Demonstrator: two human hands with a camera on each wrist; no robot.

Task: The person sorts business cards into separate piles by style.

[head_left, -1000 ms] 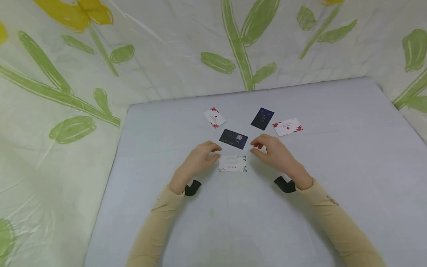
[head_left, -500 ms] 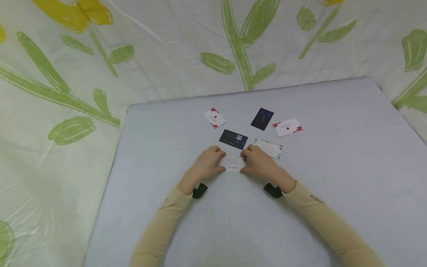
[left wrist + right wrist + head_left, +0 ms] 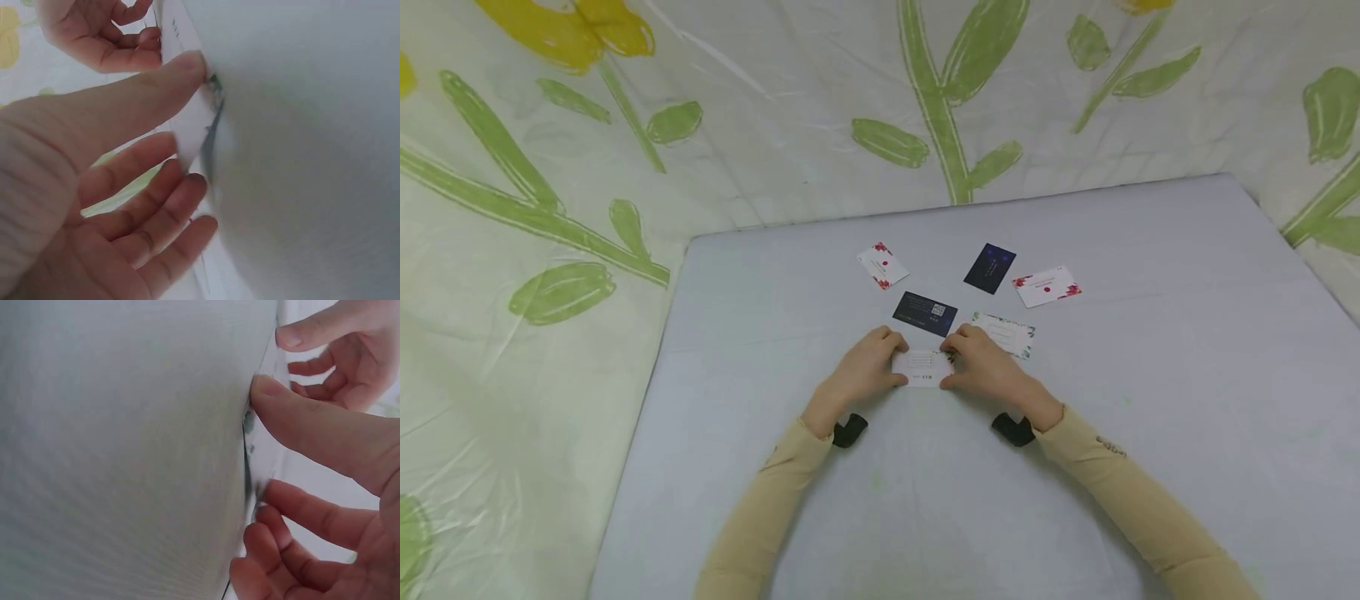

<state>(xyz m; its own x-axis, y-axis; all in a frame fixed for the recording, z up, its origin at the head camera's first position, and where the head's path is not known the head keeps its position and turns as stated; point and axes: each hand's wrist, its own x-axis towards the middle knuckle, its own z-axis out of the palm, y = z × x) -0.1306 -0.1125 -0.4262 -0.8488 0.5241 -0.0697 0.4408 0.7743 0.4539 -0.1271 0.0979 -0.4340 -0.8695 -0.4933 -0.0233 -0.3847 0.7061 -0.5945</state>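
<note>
Your left hand and right hand have just closed in and now pinch the small white paper card by its short ends, at 6 o'clock from the dark rectangular card, so it seems ready to lift.

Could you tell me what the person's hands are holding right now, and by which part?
Both hands pinch one white card by its short ends: left hand on its left end, right hand on its right.
</note>
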